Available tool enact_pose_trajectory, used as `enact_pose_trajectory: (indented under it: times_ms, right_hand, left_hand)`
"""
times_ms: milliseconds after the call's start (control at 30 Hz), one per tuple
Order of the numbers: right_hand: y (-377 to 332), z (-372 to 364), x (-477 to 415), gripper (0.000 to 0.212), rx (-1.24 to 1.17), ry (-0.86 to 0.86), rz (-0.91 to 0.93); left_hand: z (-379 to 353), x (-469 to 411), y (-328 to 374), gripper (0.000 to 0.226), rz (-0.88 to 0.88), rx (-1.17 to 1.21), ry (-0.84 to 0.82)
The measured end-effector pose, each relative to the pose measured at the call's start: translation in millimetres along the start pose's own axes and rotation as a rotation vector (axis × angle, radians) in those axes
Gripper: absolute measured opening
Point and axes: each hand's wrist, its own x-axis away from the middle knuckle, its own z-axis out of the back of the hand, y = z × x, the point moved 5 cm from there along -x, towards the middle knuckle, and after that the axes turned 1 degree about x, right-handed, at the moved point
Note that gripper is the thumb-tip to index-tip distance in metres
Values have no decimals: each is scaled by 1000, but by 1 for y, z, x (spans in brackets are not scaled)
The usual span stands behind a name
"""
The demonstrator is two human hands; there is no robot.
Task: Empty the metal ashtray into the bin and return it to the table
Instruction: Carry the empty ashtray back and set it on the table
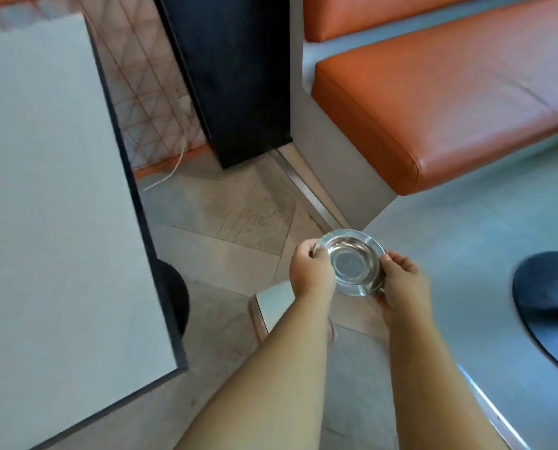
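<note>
While you carry the metal ashtray (350,261) over the floor, your left hand (310,271) and right hand (401,280) each pinch opposite rim edges. The bowl looks clean, so the table (44,190) at your left comes next; a slack pinch on that slick rim could drop it

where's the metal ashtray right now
In the head view, the metal ashtray is held over the floor, low and right of centre, between the left hand and right hand, right of the grey table.
</note>
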Motion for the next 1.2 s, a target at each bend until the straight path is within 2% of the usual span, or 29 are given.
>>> enact_pose_trajectory:
  times_ms: [233,400,533,667,800,933,1067,1200]
  right_hand:
    - [-132,-62,107,13,124,-64,204]
    - [-169,-195,192,13,246,-297,294]
    - [-151,-322,264,14,332,-494,301]
    - [-102,-442,333,17,414,-669,289]
    - [-41,-536,373,17,504,-722,259]
    - [3,-587,378,16,594,-677,272]
    - [23,-602,372,18,719,-608,333]
    - [21,-604,368,21,832,-535,438]
  left_hand:
    - [78,50,144,20,-20,112,56]
    - [223,35,217,23,-103,82,238]
    - [363,14,236,20,-112,106,382]
    - [503,-19,231,19,-88,85,512]
    - [606,-59,211,18,-60,18,582]
    - [655,-97,178,16,-21,-22,568]
    - [665,-123,157,24,-7,-84,525]
    - [665,-134,161,24,-68,-193,487]
